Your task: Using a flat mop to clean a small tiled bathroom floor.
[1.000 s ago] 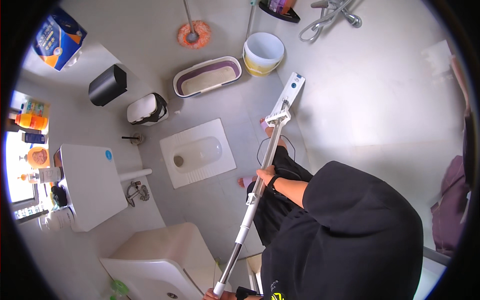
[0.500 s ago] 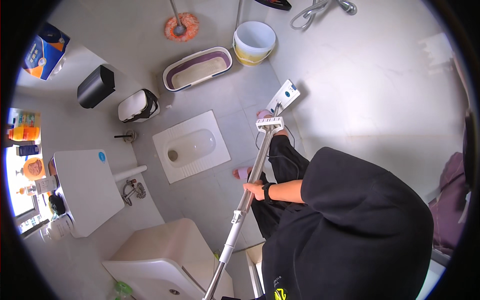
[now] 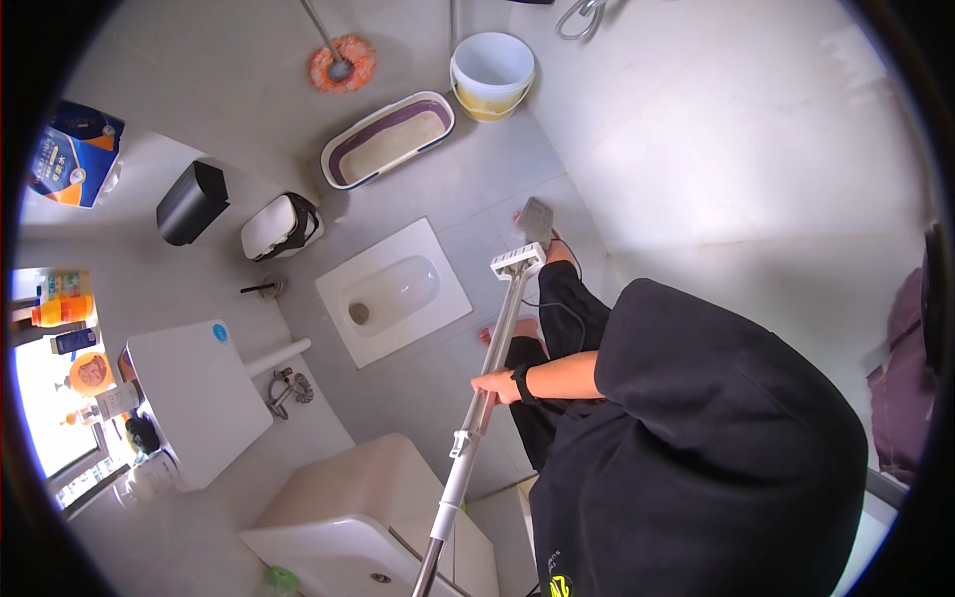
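My right hand [image 3: 494, 385], with a black band on its wrist, is closed around the metal pole of a flat mop [image 3: 505, 328]. The pole slants from the bottom edge up toward my feet. A white slotted bracket [image 3: 518, 261] rides on the pole near its far end. Beyond that, the mop head shows a grey pad face [image 3: 536, 219], raised by my farther foot and slightly blurred. My left hand is out of view; the pole's near end runs off the lower edge.
A squat toilet [image 3: 393, 292] is set in the grey tiled floor left of the mop. Farther off stand a long oval basin [image 3: 430, 107], a bucket [image 3: 493, 75] and an orange-white round mop [image 3: 341, 65]. A lidded bin [image 3: 271, 227] and a white cabinet [image 3: 328, 488] line the left.
The mop head has turned over: its white top showed before, and its grey pad shows now. My right hand keeps its grip. The view has shifted slightly.
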Action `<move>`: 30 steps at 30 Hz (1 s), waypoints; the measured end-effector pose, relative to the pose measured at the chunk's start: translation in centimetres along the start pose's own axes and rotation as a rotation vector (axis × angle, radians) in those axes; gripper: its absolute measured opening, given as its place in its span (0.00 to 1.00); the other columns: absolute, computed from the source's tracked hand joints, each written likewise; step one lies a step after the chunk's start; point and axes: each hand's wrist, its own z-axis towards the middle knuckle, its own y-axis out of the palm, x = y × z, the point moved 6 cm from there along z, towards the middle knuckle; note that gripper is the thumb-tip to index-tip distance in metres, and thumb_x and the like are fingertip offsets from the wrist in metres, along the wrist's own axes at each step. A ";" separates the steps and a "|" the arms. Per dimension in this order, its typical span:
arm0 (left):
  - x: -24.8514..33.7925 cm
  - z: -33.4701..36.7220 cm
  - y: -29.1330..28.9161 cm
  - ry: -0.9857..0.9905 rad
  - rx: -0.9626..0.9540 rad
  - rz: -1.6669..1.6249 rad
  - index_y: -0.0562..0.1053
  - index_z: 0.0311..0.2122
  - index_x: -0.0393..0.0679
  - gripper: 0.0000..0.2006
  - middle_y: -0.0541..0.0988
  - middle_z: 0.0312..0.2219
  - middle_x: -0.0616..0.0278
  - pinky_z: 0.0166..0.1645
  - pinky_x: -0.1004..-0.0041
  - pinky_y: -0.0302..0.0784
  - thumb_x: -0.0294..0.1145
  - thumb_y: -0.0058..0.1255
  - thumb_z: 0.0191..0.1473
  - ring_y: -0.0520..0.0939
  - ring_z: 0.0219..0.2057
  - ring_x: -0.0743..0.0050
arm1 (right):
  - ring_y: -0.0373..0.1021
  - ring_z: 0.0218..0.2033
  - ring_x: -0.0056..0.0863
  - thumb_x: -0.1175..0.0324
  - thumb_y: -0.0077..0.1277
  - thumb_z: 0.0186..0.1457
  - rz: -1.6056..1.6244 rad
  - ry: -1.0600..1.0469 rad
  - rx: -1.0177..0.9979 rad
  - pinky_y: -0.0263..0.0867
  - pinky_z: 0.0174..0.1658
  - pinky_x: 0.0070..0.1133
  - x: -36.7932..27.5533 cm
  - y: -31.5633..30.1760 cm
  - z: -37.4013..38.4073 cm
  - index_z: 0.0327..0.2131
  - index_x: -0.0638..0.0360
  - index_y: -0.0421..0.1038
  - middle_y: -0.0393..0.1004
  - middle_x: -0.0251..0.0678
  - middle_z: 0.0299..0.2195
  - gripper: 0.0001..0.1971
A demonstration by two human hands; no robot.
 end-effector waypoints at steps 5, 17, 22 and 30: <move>-4.6 4.8 9.8 0.023 -0.170 -0.138 0.61 0.21 0.45 0.11 0.61 0.10 0.69 0.23 0.76 0.60 0.40 0.41 0.47 0.62 0.11 0.81 | 0.66 0.23 0.25 0.71 0.54 0.32 0.177 0.030 -0.168 0.68 0.26 0.25 -2.7 1.1 -0.3 0.21 0.57 0.64 0.65 0.31 0.22 0.09; -7.5 9.4 18.1 0.007 -0.453 -0.426 0.58 0.13 0.49 0.12 0.61 0.06 0.76 0.15 0.88 0.58 0.33 0.48 0.39 0.63 0.08 0.90 | 0.65 0.23 0.24 0.72 0.48 0.37 0.665 -0.094 -0.435 0.66 0.29 0.21 -5.5 2.0 -3.2 0.20 0.58 0.62 0.64 0.33 0.21 0.05; -8.7 11.7 21.0 0.026 -0.327 -0.329 0.62 0.23 0.46 0.09 0.60 0.13 0.74 0.23 0.82 0.62 0.37 0.46 0.45 0.62 0.15 0.86 | 0.64 0.26 0.27 0.75 0.44 0.39 0.931 -0.086 -0.646 0.65 0.36 0.21 -9.6 1.2 -7.5 0.21 0.60 0.59 0.63 0.34 0.21 0.04; -23.1 7.9 28.0 -0.134 0.123 0.157 0.61 0.26 0.48 0.05 0.60 0.19 0.66 0.27 0.74 0.62 0.32 0.37 0.53 0.62 0.21 0.75 | 0.66 0.29 0.23 0.66 0.46 0.46 0.327 -0.281 -0.526 0.68 0.35 0.24 -15.1 -2.3 -11.8 0.29 0.58 0.63 0.65 0.33 0.29 0.08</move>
